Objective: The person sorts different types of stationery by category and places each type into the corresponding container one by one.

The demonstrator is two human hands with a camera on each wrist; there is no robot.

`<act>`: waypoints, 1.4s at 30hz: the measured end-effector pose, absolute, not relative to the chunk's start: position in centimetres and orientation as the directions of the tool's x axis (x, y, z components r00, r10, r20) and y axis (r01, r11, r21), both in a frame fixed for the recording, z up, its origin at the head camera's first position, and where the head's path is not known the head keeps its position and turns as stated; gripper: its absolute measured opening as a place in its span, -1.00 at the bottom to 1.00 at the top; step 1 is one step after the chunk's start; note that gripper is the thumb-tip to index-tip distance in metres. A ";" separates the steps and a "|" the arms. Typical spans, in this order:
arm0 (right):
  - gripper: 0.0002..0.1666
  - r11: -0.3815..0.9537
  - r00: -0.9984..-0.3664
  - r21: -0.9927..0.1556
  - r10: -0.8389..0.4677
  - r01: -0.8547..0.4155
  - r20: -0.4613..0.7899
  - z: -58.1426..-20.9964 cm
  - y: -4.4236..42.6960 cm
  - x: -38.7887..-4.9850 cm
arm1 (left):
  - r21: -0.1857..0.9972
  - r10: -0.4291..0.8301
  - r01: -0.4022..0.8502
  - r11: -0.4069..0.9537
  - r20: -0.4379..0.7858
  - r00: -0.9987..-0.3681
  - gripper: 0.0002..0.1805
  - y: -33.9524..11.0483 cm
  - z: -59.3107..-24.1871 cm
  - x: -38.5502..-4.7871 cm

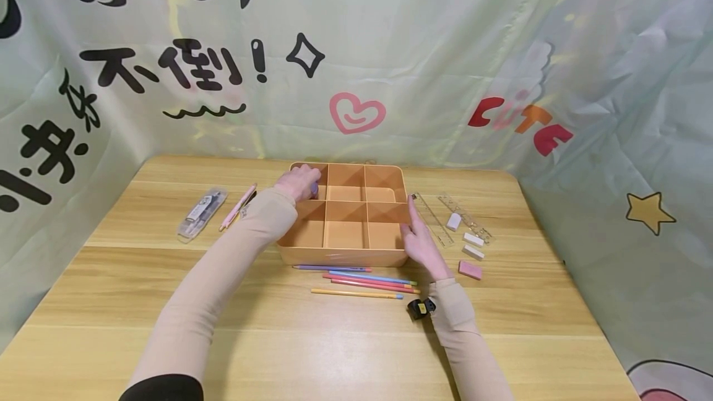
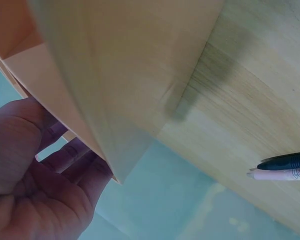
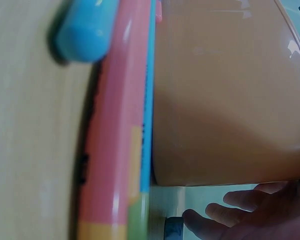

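Backdrop [image 1: 434,48] reads "不倒!" and "CUTE". Near the table's [image 1: 334,357] back edge sits a divided box [image 1: 342,257]; right hand [image 1: 421,246], fingers extended, touches its right side; left hand [image 1: 299,183] bends over its back-left corner, grip unclear.

Free room across the near tabletop [image 1: 301,351]; pencils [image 1: 367,281] lining the near side of the organizer [image 1: 342,257], rulers [image 1: 433,219] and erasers [image 1: 473,252] obstructing its right, left sleeve [image 1: 214,286] crossing its left; near middle compartment [image 1: 346,232] accessible from above
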State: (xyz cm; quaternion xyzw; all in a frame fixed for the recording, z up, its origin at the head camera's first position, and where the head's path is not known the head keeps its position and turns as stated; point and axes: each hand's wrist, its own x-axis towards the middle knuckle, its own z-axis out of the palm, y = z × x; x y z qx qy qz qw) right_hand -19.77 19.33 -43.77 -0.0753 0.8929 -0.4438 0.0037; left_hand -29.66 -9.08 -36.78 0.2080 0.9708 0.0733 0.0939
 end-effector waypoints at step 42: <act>-0.16 0.611 -0.992 -0.787 -0.123 -0.089 0.017 -43.7 19.3 -19.7 | 0.556 0.427 0.371 0.744 0.032 -0.904 -0.41 -12.6 -36.4 -26.9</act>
